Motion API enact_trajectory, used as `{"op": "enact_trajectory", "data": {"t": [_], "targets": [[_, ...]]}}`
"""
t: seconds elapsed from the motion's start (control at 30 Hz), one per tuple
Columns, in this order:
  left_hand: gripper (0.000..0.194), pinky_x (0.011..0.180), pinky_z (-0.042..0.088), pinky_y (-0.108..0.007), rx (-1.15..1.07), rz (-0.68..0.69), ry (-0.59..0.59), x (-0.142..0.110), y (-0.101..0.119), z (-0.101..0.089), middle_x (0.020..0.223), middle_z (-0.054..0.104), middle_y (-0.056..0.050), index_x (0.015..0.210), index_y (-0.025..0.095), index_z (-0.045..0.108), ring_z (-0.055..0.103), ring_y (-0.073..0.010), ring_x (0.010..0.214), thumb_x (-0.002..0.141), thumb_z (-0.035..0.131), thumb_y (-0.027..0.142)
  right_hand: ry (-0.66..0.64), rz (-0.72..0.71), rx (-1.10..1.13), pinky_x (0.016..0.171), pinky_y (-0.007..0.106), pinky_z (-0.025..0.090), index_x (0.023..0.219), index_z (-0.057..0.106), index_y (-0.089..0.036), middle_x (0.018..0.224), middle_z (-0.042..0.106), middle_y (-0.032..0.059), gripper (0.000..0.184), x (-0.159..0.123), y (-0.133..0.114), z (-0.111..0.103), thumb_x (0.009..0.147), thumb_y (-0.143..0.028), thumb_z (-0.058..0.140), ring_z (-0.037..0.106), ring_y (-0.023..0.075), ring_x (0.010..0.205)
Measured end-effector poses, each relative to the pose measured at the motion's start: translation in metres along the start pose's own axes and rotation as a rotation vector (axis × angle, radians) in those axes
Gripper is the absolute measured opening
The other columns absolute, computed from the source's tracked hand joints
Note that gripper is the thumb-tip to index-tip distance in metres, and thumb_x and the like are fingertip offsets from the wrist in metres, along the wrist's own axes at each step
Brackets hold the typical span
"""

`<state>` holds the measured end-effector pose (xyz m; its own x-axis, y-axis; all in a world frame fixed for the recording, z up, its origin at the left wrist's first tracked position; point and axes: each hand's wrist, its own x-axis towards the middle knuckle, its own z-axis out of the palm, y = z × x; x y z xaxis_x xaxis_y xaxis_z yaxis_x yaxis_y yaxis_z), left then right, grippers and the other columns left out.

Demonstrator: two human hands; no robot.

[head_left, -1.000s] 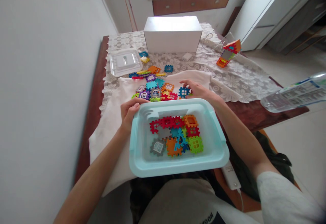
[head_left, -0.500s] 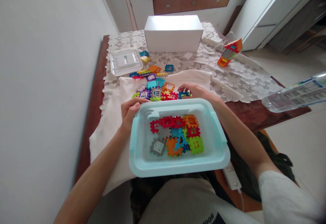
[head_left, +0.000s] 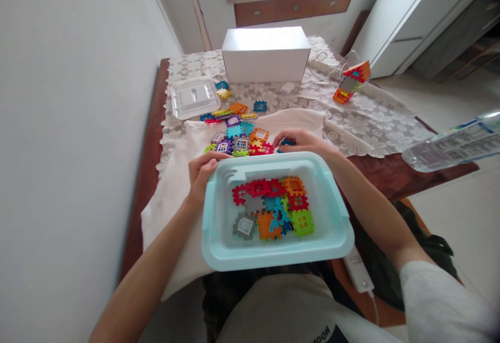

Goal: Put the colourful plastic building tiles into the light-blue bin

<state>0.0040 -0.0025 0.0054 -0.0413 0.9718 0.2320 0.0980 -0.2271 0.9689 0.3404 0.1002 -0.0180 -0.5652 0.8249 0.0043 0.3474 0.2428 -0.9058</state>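
A light blue plastic bin (head_left: 273, 258) is tipped toward me at the table's near edge, with red, orange, grey, blue and green interlocking building tiles inside. My left hand (head_left: 203, 171) grips the bin's far left corner, thumb on the rim. Past the far rim, my right hand (head_left: 302, 139) has its fingers closed around a dark blue building tile (head_left: 288, 141), partly hidden by the hand. Left of that hand lies a pile of tiles, among them a purple window tile (head_left: 224, 147), a grey window tile (head_left: 241, 144) and a red tile (head_left: 267, 148).
A white cloth (head_left: 172, 213) covers part of the lace-covered table. Farther back are a clear lid (head_left: 195, 98), a white box (head_left: 265, 64) and a small built tile house (head_left: 350, 83). A plastic bottle (head_left: 453, 142) is at the right, and a power strip (head_left: 357, 270) lies below the bin.
My right hand's fingers have closed over the dark blue tile, covering more of it. My left hand still holds the bin; the view has shifted slightly.
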Motion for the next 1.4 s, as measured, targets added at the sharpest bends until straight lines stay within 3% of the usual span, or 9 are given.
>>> {"op": "enact_trajectory", "data": {"t": [0.27,0.43,0.53,0.67,0.9,1.0,1.13,1.27,1.4], "targets": [[0.035,0.065,0.051,-0.033,-0.015,0.014,-0.018,-0.002,-0.002,-0.001,0.083,0.085,-0.009,0.089,0.018,0.090,0.071,-0.0242,0.074,0.089,0.068,0.045,0.030,-0.017,-0.066,0.082,0.040,0.062,0.105,0.084,-0.027,0.103,0.085,0.0053,0.024,-0.001,0.010,-0.013,0.084,-0.037,0.080,0.075,0.0245,0.091],[0.036,0.071,0.054,-0.035,-0.010,0.012,-0.009,-0.003,-0.003,-0.001,0.092,0.087,-0.010,0.090,0.018,0.089,0.073,-0.0265,0.080,0.091,0.065,0.045,0.383,-0.090,0.211,0.080,0.038,0.065,0.104,0.077,-0.026,0.103,0.079,0.0044,0.035,0.003,0.001,-0.015,0.078,-0.045,0.092,0.075,0.0214,0.090],[0.034,0.071,0.054,-0.035,-0.022,0.011,-0.011,-0.004,-0.004,0.000,0.092,0.087,-0.010,0.090,0.019,0.089,0.073,-0.0262,0.080,0.091,0.066,0.044,0.482,-0.179,0.395,0.082,0.039,0.068,0.108,0.072,-0.031,0.108,0.076,0.0038,0.040,-0.002,-0.014,-0.014,0.081,-0.052,0.093,0.076,0.0234,0.098],[0.032,0.072,0.055,-0.034,-0.053,0.013,-0.014,-0.004,-0.003,0.000,0.093,0.088,-0.009,0.091,0.019,0.090,0.075,-0.0255,0.082,0.092,0.067,0.041,0.380,-0.267,0.522,0.081,0.040,0.070,0.107,0.072,-0.033,0.112,0.076,0.0043,0.044,-0.017,-0.036,-0.007,0.080,-0.055,0.098,0.077,0.0242,0.098],[0.033,0.071,0.053,-0.035,-0.002,0.029,-0.011,-0.003,-0.003,-0.003,0.089,0.087,-0.009,0.089,0.019,0.090,0.073,-0.0256,0.080,0.090,0.065,0.041,-0.069,-0.341,0.484,0.094,0.050,0.071,0.109,0.083,-0.028,0.107,0.084,0.0077,0.040,-0.030,-0.054,0.002,0.083,-0.054,0.100,0.083,0.0295,0.104],[0.035,0.069,0.052,-0.035,0.012,0.022,-0.023,-0.001,-0.005,-0.005,0.089,0.087,-0.009,0.090,0.019,0.091,0.072,-0.0260,0.079,0.089,0.065,0.042,0.111,-0.358,0.486,0.102,0.053,0.068,0.109,0.085,-0.029,0.106,0.085,0.0075,0.044,-0.027,-0.048,-0.007,0.089,-0.068,0.091,0.082,0.0303,0.107],[0.036,0.066,0.049,-0.035,0.010,0.021,-0.044,0.002,-0.009,-0.007,0.083,0.085,-0.009,0.088,0.018,0.090,0.067,-0.0239,0.072,0.087,0.065,0.045,0.327,-0.160,0.141,0.089,0.044,0.067,0.114,0.084,-0.026,0.101,0.081,0.0068,0.040,-0.023,-0.023,-0.037,0.096,-0.062,0.084,0.076,0.0242,0.091],[0.036,0.065,0.049,-0.034,0.017,-0.007,-0.012,0.001,-0.004,-0.004,0.082,0.084,-0.009,0.085,0.018,0.089,0.068,-0.0238,0.072,0.085,0.066,0.046,0.080,0.139,-0.367,0.090,0.043,0.064,0.113,0.083,-0.024,0.108,0.080,0.0097,0.044,-0.029,0.003,-0.069,0.087,-0.060,0.087,0.074,0.0272,0.095],[0.036,0.065,0.050,-0.034,0.014,-0.027,-0.007,0.000,0.006,-0.001,0.083,0.085,-0.009,0.086,0.018,0.090,0.070,-0.0241,0.072,0.084,0.066,0.046,-0.082,0.288,-0.547,0.092,0.040,0.063,0.121,0.079,-0.026,0.123,0.075,0.0105,0.049,-0.036,0.014,-0.074,0.078,-0.046,0.092,0.073,0.0304,0.106]]}}
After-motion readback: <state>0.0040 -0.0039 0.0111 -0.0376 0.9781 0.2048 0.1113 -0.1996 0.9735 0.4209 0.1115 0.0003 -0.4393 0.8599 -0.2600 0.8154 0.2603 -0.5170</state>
